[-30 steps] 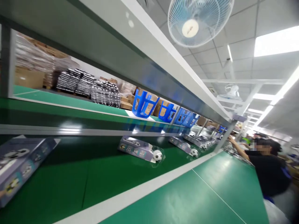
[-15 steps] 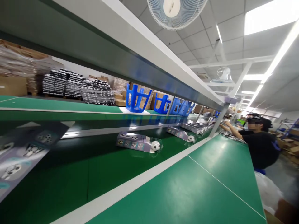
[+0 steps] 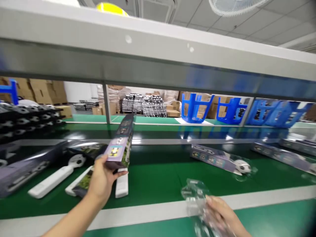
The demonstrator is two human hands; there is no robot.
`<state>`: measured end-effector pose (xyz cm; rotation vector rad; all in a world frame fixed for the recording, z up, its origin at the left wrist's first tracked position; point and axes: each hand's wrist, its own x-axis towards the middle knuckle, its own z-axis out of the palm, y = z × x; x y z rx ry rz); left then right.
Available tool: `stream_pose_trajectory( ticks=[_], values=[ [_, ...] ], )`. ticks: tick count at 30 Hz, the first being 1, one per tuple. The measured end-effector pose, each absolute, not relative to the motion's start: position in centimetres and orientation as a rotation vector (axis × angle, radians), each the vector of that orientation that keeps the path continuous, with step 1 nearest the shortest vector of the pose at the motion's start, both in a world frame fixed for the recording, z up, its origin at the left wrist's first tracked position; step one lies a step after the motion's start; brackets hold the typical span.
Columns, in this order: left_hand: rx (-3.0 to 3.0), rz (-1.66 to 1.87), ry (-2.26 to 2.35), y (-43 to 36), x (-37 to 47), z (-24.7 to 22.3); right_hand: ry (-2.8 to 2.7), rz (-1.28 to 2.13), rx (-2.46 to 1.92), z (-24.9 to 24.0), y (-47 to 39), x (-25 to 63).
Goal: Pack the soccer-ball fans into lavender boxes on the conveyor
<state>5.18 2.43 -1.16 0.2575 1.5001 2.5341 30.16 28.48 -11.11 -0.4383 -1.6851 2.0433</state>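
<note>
My left hand (image 3: 100,179) grips the near end of a long purple printed box (image 3: 120,143), which it holds tilted above the green belt (image 3: 158,177). Clear plastic packaging (image 3: 197,200) is pinched in my right hand (image 3: 223,214), low over the pale edge strip. Below and left of my left hand lie a white stick-shaped item with a football-patterned head (image 3: 55,177) and a dark printed package (image 3: 84,184). A white handle (image 3: 122,186) shows under the held box, its upper part hidden.
More purple boxes (image 3: 214,159) with football ends lie to the right on the belt. Several football-patterned pieces (image 3: 24,121) are stacked at left. A grey beam (image 3: 158,42) crosses above; blue stools (image 3: 196,108) stand upside down behind.
My view has swung left, bringing both hands into sight. The purple box is now in my left hand and clear plastic packaging in my right. The co-worker is out of view.
</note>
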Motion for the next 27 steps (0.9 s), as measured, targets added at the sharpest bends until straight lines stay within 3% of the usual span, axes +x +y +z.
stream_pose_trajectory(
  ticks=[5, 12, 15, 18, 24, 27],
  values=[
    [0.647, 2.431, 1.941, 1.5, 4.0, -3.5, -2.237, 1.488, -0.401, -7.4, 27.7, 15.2],
    [0.917, 2.382, 2.447, -0.2, 3.2, -3.7, -2.929, 1.115, 0.374, -1.6, 17.0, 3.3],
    [1.077, 2.298, 2.617, -0.5, 2.9, -3.7, -3.265, 0.267, 0.587, -1.5, 16.1, 3.3],
    [1.219, 2.164, 2.684, -1.0, 2.7, -3.9, -3.449, -0.476, 0.458, -1.9, 18.9, 4.8],
    [1.389, 1.594, 2.92, -0.2, 3.0, -4.5, -3.603, -0.572, 0.106, -1.4, 28.9, 13.5],
    [1.609, 1.255, 3.049, 0.6, 3.6, -4.4, -3.507, -0.407, -0.183, 0.9, 33.8, 18.3]
  ],
)
